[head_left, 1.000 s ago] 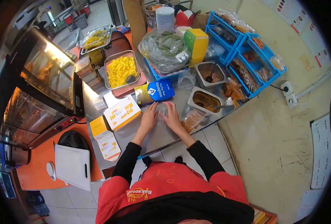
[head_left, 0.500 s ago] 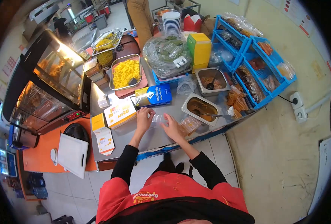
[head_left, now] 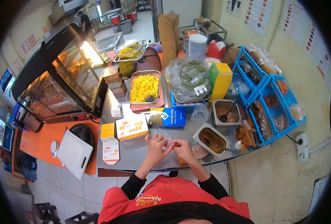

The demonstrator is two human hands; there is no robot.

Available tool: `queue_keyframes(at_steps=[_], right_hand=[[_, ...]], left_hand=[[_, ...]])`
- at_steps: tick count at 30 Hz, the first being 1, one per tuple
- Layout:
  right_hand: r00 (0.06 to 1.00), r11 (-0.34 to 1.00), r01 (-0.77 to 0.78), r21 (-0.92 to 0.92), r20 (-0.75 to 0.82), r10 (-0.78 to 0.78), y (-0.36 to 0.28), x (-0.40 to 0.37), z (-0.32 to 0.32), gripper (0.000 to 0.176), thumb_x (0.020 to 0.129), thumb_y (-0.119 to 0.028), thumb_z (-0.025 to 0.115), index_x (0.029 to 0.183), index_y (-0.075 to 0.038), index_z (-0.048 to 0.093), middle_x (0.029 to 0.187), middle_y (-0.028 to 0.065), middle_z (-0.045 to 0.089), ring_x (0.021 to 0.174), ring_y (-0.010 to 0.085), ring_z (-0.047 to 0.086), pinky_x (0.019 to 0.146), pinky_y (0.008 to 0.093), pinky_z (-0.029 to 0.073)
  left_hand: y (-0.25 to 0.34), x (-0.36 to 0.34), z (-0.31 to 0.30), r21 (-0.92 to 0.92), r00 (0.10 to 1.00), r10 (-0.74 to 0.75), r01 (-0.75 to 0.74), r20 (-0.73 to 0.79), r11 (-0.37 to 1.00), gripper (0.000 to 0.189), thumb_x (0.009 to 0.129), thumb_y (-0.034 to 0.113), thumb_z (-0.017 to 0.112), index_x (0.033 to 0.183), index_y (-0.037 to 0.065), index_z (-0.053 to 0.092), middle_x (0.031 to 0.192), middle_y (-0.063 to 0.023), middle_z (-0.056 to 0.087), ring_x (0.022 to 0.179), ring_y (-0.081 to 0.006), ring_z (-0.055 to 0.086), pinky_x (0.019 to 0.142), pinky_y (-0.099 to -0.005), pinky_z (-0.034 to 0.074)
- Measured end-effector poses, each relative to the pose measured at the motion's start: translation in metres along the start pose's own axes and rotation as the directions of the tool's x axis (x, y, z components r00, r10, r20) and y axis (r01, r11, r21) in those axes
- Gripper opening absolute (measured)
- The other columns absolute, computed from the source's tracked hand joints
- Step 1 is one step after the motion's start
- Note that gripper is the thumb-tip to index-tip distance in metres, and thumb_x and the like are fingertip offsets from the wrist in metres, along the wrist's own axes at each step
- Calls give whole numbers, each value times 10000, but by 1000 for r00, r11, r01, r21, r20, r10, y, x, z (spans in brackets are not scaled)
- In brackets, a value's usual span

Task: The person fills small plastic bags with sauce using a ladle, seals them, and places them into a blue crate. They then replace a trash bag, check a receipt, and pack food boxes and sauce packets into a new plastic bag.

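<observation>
Both of my hands are close together over the near edge of the metal counter. My left hand (head_left: 157,149) has its fingers bent around a thin clear plastic piece (head_left: 167,139). Touching it from the right, my right hand (head_left: 183,149) pinches at the plastic with its fingertips. Just beyond the hands lies the blue and yellow glove pack (head_left: 167,117). A white and orange box (head_left: 132,127) is to the left of it. Clear packets (head_left: 199,152) lie partly behind my right hand, beside the metal tub of brown sauce (head_left: 211,138).
A tray of yellow food (head_left: 145,88) and a bag of green leaves (head_left: 188,80) stand farther back. Blue baskets (head_left: 272,106) are at the right. A heated display case (head_left: 66,76) and a white board (head_left: 75,154) are at the left. A person (head_left: 84,23) stands far back.
The view has shifted, so the counter appears lower and farther right. My hands have come together, and my right hand's fingers, apart before, now pinch the plastic.
</observation>
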State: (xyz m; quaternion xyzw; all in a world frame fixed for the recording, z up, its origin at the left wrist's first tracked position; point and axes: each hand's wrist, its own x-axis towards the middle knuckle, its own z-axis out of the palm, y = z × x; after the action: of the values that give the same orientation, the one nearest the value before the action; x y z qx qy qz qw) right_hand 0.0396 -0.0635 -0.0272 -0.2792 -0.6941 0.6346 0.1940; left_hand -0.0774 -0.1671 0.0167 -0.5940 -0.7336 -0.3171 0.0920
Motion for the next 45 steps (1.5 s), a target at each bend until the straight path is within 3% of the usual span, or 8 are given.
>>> queue_keyframes(at_steps=[6,10,13,16,31,36,40,45], right_hand=[[984,996,-50,69,172,38,-22,4,-10,100,854,-122,607,892,-32,628,756,-19,632,672,50,575,569,198,434],[977,989,-31,143,212,0,-20,12,-17,131,872,-166,574,900,-38,580,745,26,631,668,129,614,575,270,457],[967,850,254,-461,151,-206,-48,8,-27,114,867,-144,538,884,-32,542,762,131,613,688,284,620,590,363,462],[955,815,296,-498,153,-254,-61,8,-33,111,848,-138,527,857,-27,523,797,193,583,735,387,577,610,435,446],[980,749,190,-635,168,-106,-58,21,-37,187,842,-191,511,765,-27,555,727,213,588,695,401,579,582,448,452],[970,996,-81,-32,228,86,-14,25,-39,196,878,-190,465,800,-22,529,638,183,522,549,245,546,496,356,397],[920,863,-341,373,320,225,-4,23,-36,219,887,-208,478,774,-23,511,561,140,449,489,104,461,443,317,352],[965,810,220,-544,0,-262,-48,18,-29,164,849,-191,524,771,-48,542,584,170,526,518,291,549,469,387,399]], left_hand=[[-16,6,2,-557,922,-159,343,352,756,164,857,114,528,759,-7,578,729,-153,551,662,-300,542,659,-358,412],[-17,18,3,-590,935,-97,293,341,753,166,874,109,504,814,-32,567,732,-155,555,645,-283,533,593,-350,427],[-23,20,21,-604,915,-99,336,391,722,149,884,104,497,862,-21,577,705,-138,554,577,-193,497,550,-313,406],[-26,28,30,-636,885,-99,401,455,659,150,881,107,505,868,-21,581,689,-131,565,587,-149,503,546,-300,410],[-25,36,37,-697,894,-64,388,443,604,149,867,100,512,805,-30,550,609,-137,496,545,-152,454,533,-304,398],[-23,30,36,-711,837,-55,496,545,499,136,856,96,524,802,-23,561,592,-119,475,555,-96,413,520,-282,385],[-9,32,25,-676,878,-168,457,449,578,140,838,103,553,808,-31,581,566,-112,477,532,-75,395,481,-277,371],[-10,33,27,-642,906,-233,417,354,644,156,828,116,569,806,-37,589,545,-111,476,513,-68,387,461,-279,369]])
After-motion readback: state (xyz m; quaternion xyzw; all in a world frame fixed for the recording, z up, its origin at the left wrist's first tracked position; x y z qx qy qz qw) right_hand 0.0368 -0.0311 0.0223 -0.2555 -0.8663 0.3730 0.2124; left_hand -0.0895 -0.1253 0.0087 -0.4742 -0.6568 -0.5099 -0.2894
